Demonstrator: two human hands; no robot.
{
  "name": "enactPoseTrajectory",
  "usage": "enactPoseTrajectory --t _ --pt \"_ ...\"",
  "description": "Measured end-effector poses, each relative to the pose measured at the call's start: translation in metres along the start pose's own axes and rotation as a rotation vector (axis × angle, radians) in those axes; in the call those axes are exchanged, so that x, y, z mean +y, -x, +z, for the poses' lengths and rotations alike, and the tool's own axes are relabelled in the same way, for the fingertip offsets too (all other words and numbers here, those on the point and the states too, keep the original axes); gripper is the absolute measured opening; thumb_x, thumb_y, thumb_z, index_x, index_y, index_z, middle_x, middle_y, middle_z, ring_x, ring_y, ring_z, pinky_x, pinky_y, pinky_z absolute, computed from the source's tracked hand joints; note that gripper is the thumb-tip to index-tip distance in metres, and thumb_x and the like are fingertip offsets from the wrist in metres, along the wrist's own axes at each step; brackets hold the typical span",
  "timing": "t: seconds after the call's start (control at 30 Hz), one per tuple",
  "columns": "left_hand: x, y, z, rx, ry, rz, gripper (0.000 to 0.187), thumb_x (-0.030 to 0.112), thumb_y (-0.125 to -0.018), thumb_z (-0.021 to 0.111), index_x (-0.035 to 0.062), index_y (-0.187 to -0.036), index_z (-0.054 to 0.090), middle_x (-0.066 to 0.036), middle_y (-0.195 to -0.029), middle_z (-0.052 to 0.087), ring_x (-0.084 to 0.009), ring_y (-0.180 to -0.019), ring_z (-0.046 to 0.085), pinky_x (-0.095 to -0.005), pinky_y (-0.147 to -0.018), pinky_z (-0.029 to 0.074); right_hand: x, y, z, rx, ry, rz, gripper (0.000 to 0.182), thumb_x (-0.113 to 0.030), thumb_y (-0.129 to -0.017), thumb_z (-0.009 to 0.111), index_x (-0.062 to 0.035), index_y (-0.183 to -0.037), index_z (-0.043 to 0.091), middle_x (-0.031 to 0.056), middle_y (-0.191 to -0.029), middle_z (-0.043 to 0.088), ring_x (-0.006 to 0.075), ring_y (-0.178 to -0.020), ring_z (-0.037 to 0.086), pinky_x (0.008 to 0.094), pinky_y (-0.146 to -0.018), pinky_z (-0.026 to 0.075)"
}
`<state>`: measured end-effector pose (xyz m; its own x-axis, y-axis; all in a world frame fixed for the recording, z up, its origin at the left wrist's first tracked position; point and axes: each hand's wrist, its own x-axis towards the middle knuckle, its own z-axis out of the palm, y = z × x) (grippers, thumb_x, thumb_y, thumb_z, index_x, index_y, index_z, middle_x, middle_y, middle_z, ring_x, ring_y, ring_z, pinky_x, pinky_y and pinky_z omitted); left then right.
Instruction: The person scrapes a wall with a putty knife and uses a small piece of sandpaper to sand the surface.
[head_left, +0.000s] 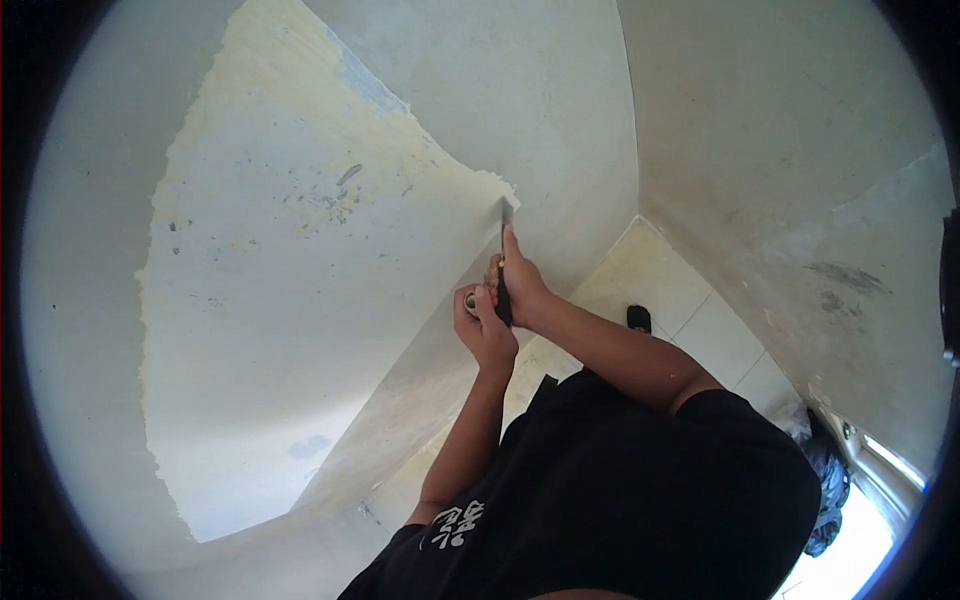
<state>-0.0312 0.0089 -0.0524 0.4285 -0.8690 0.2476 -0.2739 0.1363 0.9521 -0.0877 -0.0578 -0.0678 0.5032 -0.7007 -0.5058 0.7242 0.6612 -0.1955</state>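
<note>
My right hand (522, 285) is wrapped round the black handle of a scraper (503, 303), thumb stretched along it toward the blade. The blade's tip meets the wall at the ragged edge of a pale bared patch (300, 290), where the grey paint coat (520, 100) begins. Just beside it, my left hand (488, 330) is closed round a small ring-shaped thing (471, 301) with a light rim and a dark middle. Its kind cannot be made out. Both hands are close together, near the scraper's handle end.
On the right, a second wall (800, 130) with dark scuffs (848, 280) meets the first in a corner. Below are pale floor tiles (700, 320) and a black shoe (639, 319). Dark plastic bags (828, 490) lie by a bright opening at lower right.
</note>
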Motion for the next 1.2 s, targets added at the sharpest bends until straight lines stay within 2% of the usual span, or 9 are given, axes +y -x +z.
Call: enactPoseTrajectory --t 0.23,0.33,0.53,0.63,0.83,0.93,1.03,1.13,1.2 --pt "-0.007 0.007 -0.012 0.017 0.002 0.017 0.022 0.018 -0.099 0.049 0.0001 -0.086 0.053 -0.003 -0.078 0.055 -0.0088 -0.072 0.048 -0.0247 -0.069 0.041 0.016 -0.001 -0.006 -0.007 0.009 -0.011 0.066 -0.068 -0.094 0.037 -0.0132 -0.057 0.04 0.0025 -0.052 0.04 0.0158 -0.047 0.04 0.0308 -0.046 0.037" --pt "-0.016 -0.007 -0.005 -0.032 -0.031 -0.012 0.022 0.018 -0.099 0.049 0.0003 -0.086 0.054 -0.003 -0.077 0.054 -0.0088 -0.072 0.048 -0.0247 -0.069 0.041 0.009 -0.013 -0.005 0.068 0.05 -0.112 0.066 -0.07 -0.092 0.037 -0.013 -0.059 0.038 0.0035 -0.051 0.039 0.016 -0.041 0.041 0.0303 -0.039 0.036" --pt "-0.015 0.003 -0.012 0.004 -0.045 0.015 0.023 0.018 -0.099 0.05 0.0002 -0.085 0.054 -0.002 -0.075 0.054 -0.009 -0.072 0.049 -0.0247 -0.069 0.042 0.015 -0.007 -0.006 0.039 0.053 -0.073 0.067 -0.071 -0.091 0.037 -0.0138 -0.056 0.037 0.0032 -0.05 0.039 0.0165 -0.04 0.039 0.0305 -0.038 0.036" --pt "-0.009 -0.008 -0.003 -0.043 -0.071 0.014 0.024 0.019 -0.099 0.05 0.0001 -0.084 0.054 -0.002 -0.075 0.054 -0.0089 -0.073 0.049 -0.0251 -0.07 0.042 0.001 -0.012 -0.007 0.029 0.053 -0.086 0.069 -0.07 -0.093 0.035 -0.0136 -0.054 0.039 0.0029 -0.05 0.04 0.0165 -0.045 0.041 0.0305 -0.046 0.038" --pt "-0.01 0.005 -0.011 -0.013 0.002 0.066 0.024 0.017 -0.099 0.049 -0.0002 -0.084 0.054 -0.003 -0.077 0.056 -0.0089 -0.073 0.049 -0.0241 -0.07 0.041 0.013 -0.004 -0.008 -0.02 0.059 -0.016 0.068 -0.07 -0.093 0.035 -0.0138 -0.055 0.038 0.0022 -0.049 0.038 0.0151 -0.047 0.041 0.0299 -0.046 0.038" --pt "-0.003 -0.007 0.003 -0.039 0.027 0.0 0.022 0.015 -0.099 0.049 0.0002 -0.084 0.054 -0.004 -0.077 0.056 -0.009 -0.073 0.049 -0.0238 -0.07 0.041 -0.001 -0.011 -0.007 0.001 0.011 -0.054 0.067 -0.069 -0.093 0.036 -0.0137 -0.055 0.039 0.0019 -0.05 0.037 0.0153 -0.048 0.042 0.0301 -0.047 0.039" --pt "-0.007 -0.009 -0.006 -0.079 -0.041 0.122 0.023 0.017 -0.096 0.053 -0.0008 -0.082 0.057 -0.005 -0.074 0.057 -0.0105 -0.07 0.05 -0.0274 -0.065 0.043 -0.005 -0.006 -0.001 0.017 -0.095 -0.027 0.068 -0.07 -0.093 0.036 -0.0137 -0.055 0.039 0.0019 -0.051 0.037 0.0165 -0.049 0.041 0.0314 -0.048 0.039" --pt "-0.01 0.001 -0.011 -0.023 -0.064 0.16 0.022 0.016 -0.096 0.054 -0.0013 -0.081 0.056 -0.006 -0.073 0.057 -0.011 -0.07 0.05 -0.0279 -0.065 0.043 0.006 0.0 -0.002 0.007 0.034 -0.028 0.068 -0.071 -0.093 0.035 -0.0135 -0.056 0.039 0.0012 -0.051 0.036 0.0171 -0.049 0.04 0.0323 -0.049 0.04" --pt "-0.008 -0.012 -0.002 -0.015 -0.033 0.1 0.026 0.017 -0.097 0.053 -0.0007 -0.078 0.054 -0.004 -0.072 0.055 -0.0097 -0.07 0.048 -0.0258 -0.066 0.041 -0.004 -0.007 0.002 0.014 -0.02 -0.035 0.069 -0.071 -0.092 0.035 -0.0135 -0.055 0.039 0.0017 -0.051 0.036 0.0172 -0.049 0.04 0.0323 -0.049 0.04"
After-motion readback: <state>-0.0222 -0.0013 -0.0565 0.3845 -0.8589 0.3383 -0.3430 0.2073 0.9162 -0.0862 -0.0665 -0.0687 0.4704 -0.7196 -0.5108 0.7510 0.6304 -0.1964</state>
